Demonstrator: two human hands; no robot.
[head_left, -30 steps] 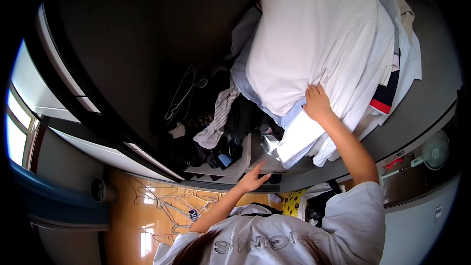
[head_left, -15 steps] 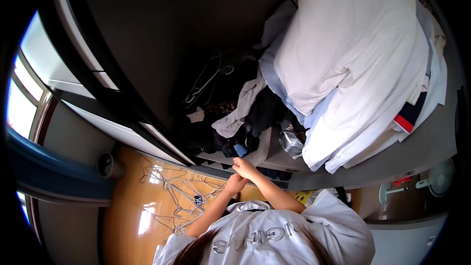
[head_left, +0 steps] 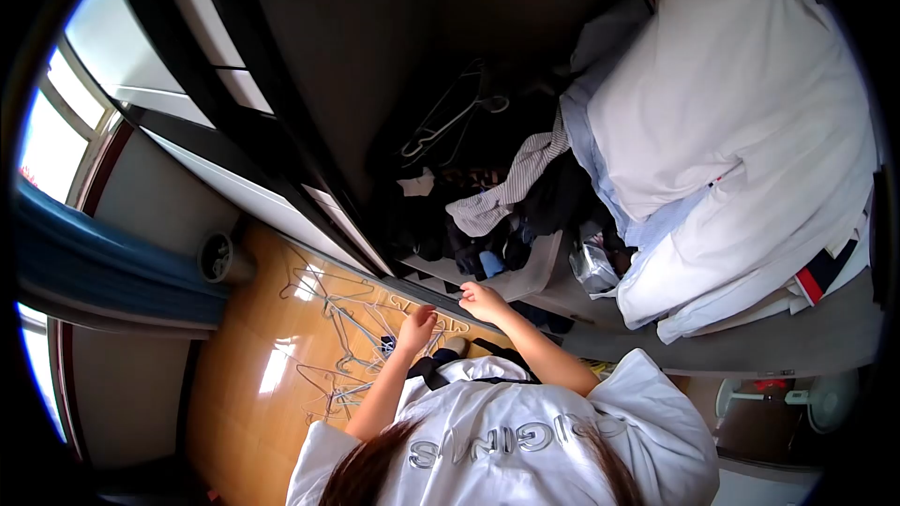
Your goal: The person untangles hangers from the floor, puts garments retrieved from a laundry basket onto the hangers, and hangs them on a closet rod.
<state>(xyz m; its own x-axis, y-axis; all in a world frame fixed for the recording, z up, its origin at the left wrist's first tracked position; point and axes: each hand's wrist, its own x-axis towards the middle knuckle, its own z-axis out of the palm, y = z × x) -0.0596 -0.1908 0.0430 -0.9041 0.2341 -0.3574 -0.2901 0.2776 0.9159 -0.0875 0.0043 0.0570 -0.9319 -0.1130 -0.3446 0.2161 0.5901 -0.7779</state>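
Note:
My left hand (head_left: pixel 418 326) is held out in front of my shirt, above the wooden floor, fingers loosely bent and nothing visible in it. To its right and a little farther forward is my right hand (head_left: pixel 482 302), its fingers partly extended toward the left and holding nothing I can see. A small gap separates the two hands. Just beyond the right hand is the wardrobe's lower part, where dark clothes (head_left: pixel 544 197) lie piled with a grey striped garment (head_left: pixel 506 192) across them. A blue piece of cloth (head_left: pixel 490 264) shows at the pile's front.
White and light blue shirts (head_left: pixel 722 122) hang at the right of the wardrobe. A wire hanger (head_left: pixel 455 117) lies inside, and several more hangers (head_left: pixel 347 337) are scattered on the floor (head_left: pixel 244 384). A bin (head_left: pixel 223 258) stands beside the blue curtain (head_left: pixel 112 262). A silvery package (head_left: pixel 592 267) sits below the shirts.
My hands were together at the wardrobe's front edge and have now come apart, the left one moving left. The whole view has shifted, so the wardrobe's contents appear farther right.

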